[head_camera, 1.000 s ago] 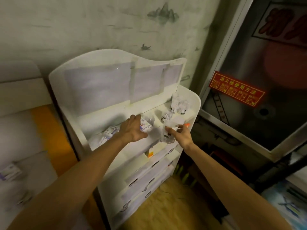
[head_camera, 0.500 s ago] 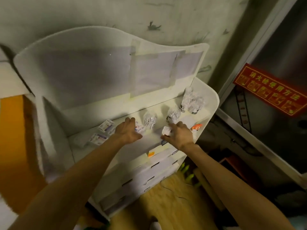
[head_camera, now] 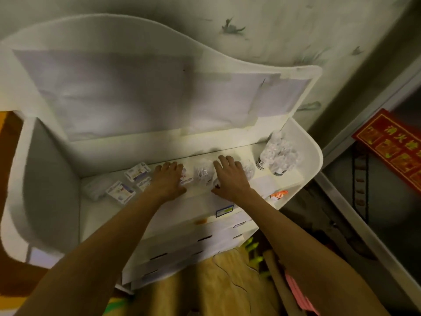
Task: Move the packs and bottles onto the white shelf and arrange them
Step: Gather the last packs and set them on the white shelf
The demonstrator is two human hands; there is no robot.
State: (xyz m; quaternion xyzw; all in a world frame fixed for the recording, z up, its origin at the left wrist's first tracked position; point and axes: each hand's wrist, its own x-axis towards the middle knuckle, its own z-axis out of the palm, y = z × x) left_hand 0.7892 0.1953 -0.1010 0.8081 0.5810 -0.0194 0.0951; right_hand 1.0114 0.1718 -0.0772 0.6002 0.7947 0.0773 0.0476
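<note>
White shelf (head_camera: 303,156), tall curved back panel with taped paper sheets; stands against a patterned wall. Top tier holds: packs (head_camera: 127,185) at left, wrapped bottles (head_camera: 276,153) at right corner. Left hand (head_camera: 168,179), fingers extended, rests on a pack. Right hand (head_camera: 230,176), fingers spread flat over a wrapped bottle. Red sign (head_camera: 391,149) at right.

Packs (head_camera: 129,181) lie left of the left hand (head_camera: 169,180); bottles (head_camera: 276,156) stand right of the right hand (head_camera: 230,177), all on the shelf (head_camera: 312,160).
</note>
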